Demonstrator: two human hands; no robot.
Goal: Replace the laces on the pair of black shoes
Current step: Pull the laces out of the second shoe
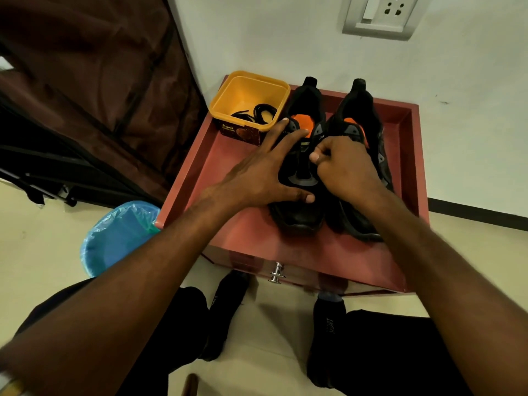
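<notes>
The dark brown fabric wardrobe (94, 90) fills the upper left, standing against the white wall, which carries a socket plate (383, 15) at the top right. Below the wall sits the red tray-like tabletop (228, 155), with a metal knob (276, 272) on its front face. On the floor to the left of it stands a bin lined with a blue bag (117, 238). My knees and black socks (328, 332) show at the bottom.

The pair of black shoes rests on the tabletop, side by side, heels toward the wall, orange insoles showing. My left hand (265, 170) lies spread wide over the left shoe (300, 215), fingers straight along its side and opening, thumb pressing near the toe. My right hand (345, 167) is curled above the gap between that shoe and the right shoe (363, 110), thumb and fingertips pinched together at the lacing area; I cannot tell what sits between them.

At the tabletop's back left corner, just beside the left shoe, stands a yellow tub (225, 98) with black laces (257, 112) coiled inside.
</notes>
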